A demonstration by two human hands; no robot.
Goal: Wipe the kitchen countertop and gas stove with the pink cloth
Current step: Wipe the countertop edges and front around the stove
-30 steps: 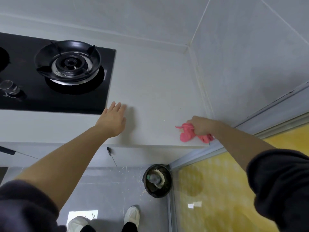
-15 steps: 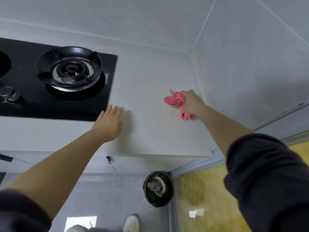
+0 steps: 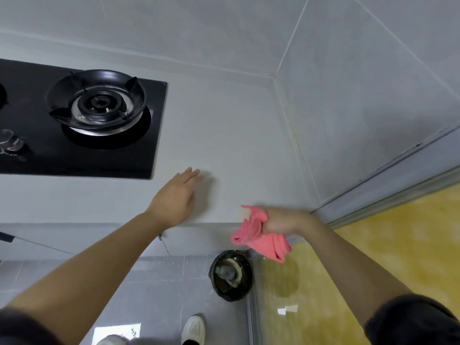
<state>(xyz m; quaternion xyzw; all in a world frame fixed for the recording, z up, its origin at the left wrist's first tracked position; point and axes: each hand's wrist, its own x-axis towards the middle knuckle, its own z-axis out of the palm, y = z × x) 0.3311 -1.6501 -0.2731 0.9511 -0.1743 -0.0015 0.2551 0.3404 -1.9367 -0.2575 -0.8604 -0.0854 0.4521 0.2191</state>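
My right hand [image 3: 283, 221] grips the bunched pink cloth [image 3: 261, 239] at the front edge of the pale grey countertop [image 3: 224, 135], near its right corner. Part of the cloth hangs off the edge, above the floor. My left hand [image 3: 176, 197] lies flat and open on the countertop, just right of the black gas stove [image 3: 82, 150]. The stove's round burner [image 3: 98, 103] with its black pan support sits at the upper left. A metal knob [image 3: 10, 143] shows on the stove's left side.
A black waste bin [image 3: 232, 275] holding rubbish stands on the grey floor below the counter edge. Tiled walls [image 3: 361, 78] meet at the back right corner. A glass sliding door with a yellow floor [image 3: 373, 245] behind it lies to the right. My shoes [image 3: 193, 329] show below.
My right hand has pulled the pink cloth from the back right of the countertop toward the front edge, where it now hangs partly off. My left hand has stayed flat on the counter.
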